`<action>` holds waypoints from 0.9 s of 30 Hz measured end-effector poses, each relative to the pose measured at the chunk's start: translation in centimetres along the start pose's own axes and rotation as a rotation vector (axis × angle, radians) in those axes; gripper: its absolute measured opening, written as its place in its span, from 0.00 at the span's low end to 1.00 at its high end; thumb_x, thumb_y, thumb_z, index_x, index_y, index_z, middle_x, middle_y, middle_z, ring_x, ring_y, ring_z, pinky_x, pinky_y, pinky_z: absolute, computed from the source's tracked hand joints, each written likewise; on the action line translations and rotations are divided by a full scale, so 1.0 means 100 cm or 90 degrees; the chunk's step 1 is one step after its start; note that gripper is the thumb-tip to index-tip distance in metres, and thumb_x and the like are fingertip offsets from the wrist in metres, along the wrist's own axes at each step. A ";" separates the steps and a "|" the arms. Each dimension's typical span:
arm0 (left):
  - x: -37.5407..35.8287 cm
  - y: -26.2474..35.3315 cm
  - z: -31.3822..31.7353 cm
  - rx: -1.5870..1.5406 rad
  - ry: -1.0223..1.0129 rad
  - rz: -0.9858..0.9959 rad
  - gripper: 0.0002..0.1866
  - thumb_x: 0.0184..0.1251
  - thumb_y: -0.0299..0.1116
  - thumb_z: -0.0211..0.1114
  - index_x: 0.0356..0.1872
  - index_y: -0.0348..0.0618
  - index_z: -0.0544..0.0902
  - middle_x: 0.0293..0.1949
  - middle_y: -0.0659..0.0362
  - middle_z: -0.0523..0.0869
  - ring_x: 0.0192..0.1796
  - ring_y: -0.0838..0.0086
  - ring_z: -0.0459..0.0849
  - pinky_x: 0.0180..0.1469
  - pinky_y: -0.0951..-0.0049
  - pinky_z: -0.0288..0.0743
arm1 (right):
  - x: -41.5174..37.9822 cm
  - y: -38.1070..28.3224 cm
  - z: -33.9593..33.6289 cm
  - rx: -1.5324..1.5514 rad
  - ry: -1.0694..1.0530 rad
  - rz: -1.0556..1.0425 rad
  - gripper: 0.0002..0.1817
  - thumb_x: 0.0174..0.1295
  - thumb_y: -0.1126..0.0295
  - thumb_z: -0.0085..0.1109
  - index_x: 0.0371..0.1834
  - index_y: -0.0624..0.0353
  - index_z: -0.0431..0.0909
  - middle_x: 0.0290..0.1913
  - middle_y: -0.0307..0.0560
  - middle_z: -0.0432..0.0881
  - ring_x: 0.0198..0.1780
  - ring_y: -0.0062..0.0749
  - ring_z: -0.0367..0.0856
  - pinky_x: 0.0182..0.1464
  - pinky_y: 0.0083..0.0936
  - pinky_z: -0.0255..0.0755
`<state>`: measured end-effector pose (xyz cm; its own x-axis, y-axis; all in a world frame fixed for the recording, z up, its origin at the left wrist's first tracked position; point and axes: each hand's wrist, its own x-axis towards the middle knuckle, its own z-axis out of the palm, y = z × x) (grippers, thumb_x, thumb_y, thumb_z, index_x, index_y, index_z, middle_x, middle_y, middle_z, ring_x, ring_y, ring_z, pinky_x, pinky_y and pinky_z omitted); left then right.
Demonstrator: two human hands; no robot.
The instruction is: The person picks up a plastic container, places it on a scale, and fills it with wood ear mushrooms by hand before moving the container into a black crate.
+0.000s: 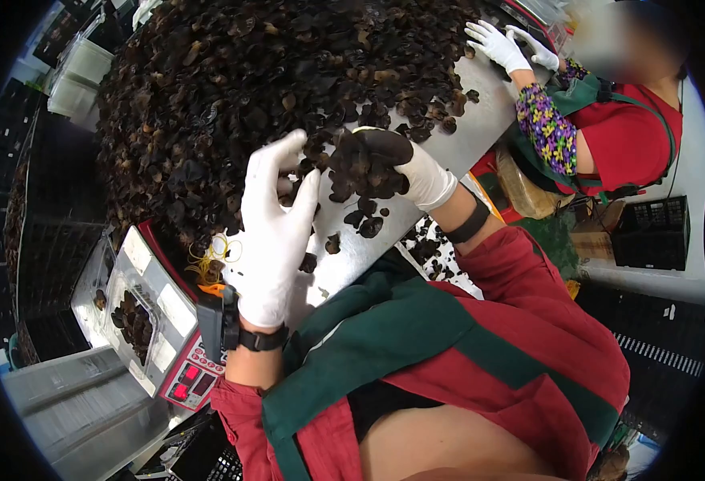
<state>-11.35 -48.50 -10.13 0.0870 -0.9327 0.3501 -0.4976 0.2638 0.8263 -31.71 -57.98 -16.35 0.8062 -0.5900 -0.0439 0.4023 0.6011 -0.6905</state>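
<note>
My right hand [425,175], in a white glove, holds a clump of dark brown mushrooms [366,164] above the metal table [401,215]. Just left of that clump is my left hand [276,216], also gloved in white, with its thumb and fingers apart and nothing visible between them. Beyond both hands spreads a large heap of dark mushrooms [288,64]. A few loose pieces [368,227] lie on the metal below the held clump.
A scale [188,361] with a clear tray of mushrooms [133,325] stands at lower left. Yellow bands [218,255] lie near my left wrist. A co-worker's gloved hands [498,46] touch the heap's far right. Black crates [649,232] are at right.
</note>
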 end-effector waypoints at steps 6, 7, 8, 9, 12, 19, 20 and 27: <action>0.016 -0.009 0.006 -0.154 -0.083 -0.119 0.11 0.70 0.20 0.64 0.50 0.40 0.87 0.48 0.61 0.88 0.51 0.79 0.83 0.54 0.78 0.75 | 0.002 0.015 0.012 -0.206 -0.046 -0.088 0.24 0.61 0.78 0.67 0.62 0.65 0.77 0.56 0.47 0.84 0.56 0.30 0.83 0.59 0.28 0.77; 0.015 -0.017 0.007 -0.189 -0.045 -0.168 0.09 0.71 0.22 0.65 0.49 0.40 0.87 0.45 0.64 0.89 0.47 0.82 0.83 0.51 0.80 0.76 | 0.001 0.014 0.017 -0.163 -0.057 -0.076 0.24 0.61 0.78 0.66 0.63 0.64 0.77 0.58 0.47 0.84 0.57 0.29 0.83 0.61 0.28 0.76; 0.013 -0.024 0.006 -0.199 -0.018 -0.189 0.07 0.72 0.23 0.65 0.47 0.38 0.87 0.44 0.65 0.89 0.45 0.86 0.82 0.48 0.83 0.76 | 0.004 0.014 0.004 -0.365 -0.100 -0.135 0.25 0.63 0.78 0.65 0.65 0.64 0.76 0.61 0.48 0.83 0.60 0.30 0.82 0.64 0.29 0.75; 0.011 -0.029 0.005 -0.235 -0.007 -0.203 0.07 0.73 0.23 0.65 0.46 0.37 0.87 0.44 0.65 0.88 0.45 0.86 0.82 0.49 0.83 0.75 | 0.001 0.021 0.000 -0.365 -0.095 -0.134 0.25 0.63 0.78 0.65 0.65 0.64 0.76 0.61 0.48 0.83 0.60 0.30 0.82 0.64 0.29 0.75; 0.005 -0.042 0.001 -0.216 0.001 -0.203 0.07 0.73 0.24 0.65 0.47 0.37 0.87 0.45 0.65 0.88 0.46 0.86 0.81 0.50 0.83 0.74 | 0.001 0.034 -0.002 -0.113 -0.092 -0.147 0.26 0.65 0.79 0.64 0.67 0.64 0.74 0.60 0.48 0.83 0.61 0.29 0.81 0.65 0.29 0.75; -0.015 -0.054 -0.013 -0.329 0.088 -0.301 0.12 0.76 0.26 0.59 0.55 0.39 0.84 0.49 0.62 0.87 0.50 0.80 0.84 0.56 0.77 0.76 | 0.020 0.046 -0.039 0.136 -0.147 -0.003 0.18 0.74 0.74 0.52 0.64 0.63 0.74 0.58 0.50 0.82 0.57 0.31 0.83 0.58 0.29 0.82; -0.021 -0.054 -0.011 -0.339 0.071 -0.322 0.11 0.76 0.26 0.60 0.55 0.39 0.84 0.49 0.62 0.87 0.50 0.81 0.84 0.54 0.78 0.77 | 0.021 0.053 -0.045 0.043 -0.054 -0.026 0.17 0.76 0.71 0.49 0.64 0.62 0.73 0.58 0.50 0.82 0.55 0.32 0.84 0.56 0.29 0.83; -0.064 -0.052 0.048 -0.339 -0.062 -0.398 0.09 0.74 0.27 0.64 0.50 0.43 0.86 0.41 0.65 0.87 0.38 0.84 0.81 0.46 0.82 0.76 | 0.011 0.030 -0.044 0.250 0.015 -0.088 0.17 0.79 0.64 0.46 0.62 0.60 0.75 0.58 0.47 0.83 0.56 0.35 0.85 0.56 0.41 0.84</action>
<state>-13.43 -45.12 -18.75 0.1250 -0.9566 -0.2633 0.0952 -0.2526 0.9629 -31.56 -59.21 -21.67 0.7250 -0.6887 0.0099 0.6442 0.6729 -0.3636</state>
